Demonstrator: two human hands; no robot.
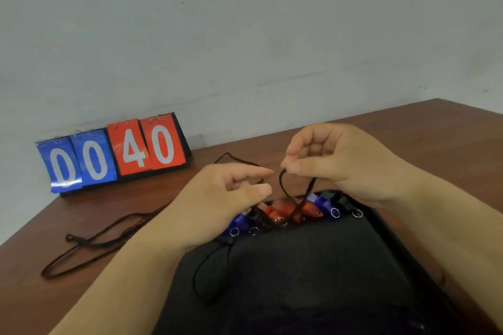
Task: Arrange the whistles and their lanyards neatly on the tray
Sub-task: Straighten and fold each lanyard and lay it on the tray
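Observation:
A black tray [313, 280] lies in front of me on the wooden table. Along its far edge sit several whistles in a row: blue ones [238, 221], red ones [283, 211], another blue one [324, 202] and a black one [345, 202], each with a small metal ring. My right hand [340, 158] pinches a black lanyard loop [283, 185] above the red whistles. My left hand [223, 198] hovers just left of it, fingers apart, holding nothing that I can see. A black lanyard [206, 275] curls on the tray's left part.
More black lanyards [89, 242] trail over the table [408, 128] left of the tray, and one loop [236, 159] lies behind my hands. A flip scoreboard [114, 152] showing 00 and 40 stands against the white wall at the back left.

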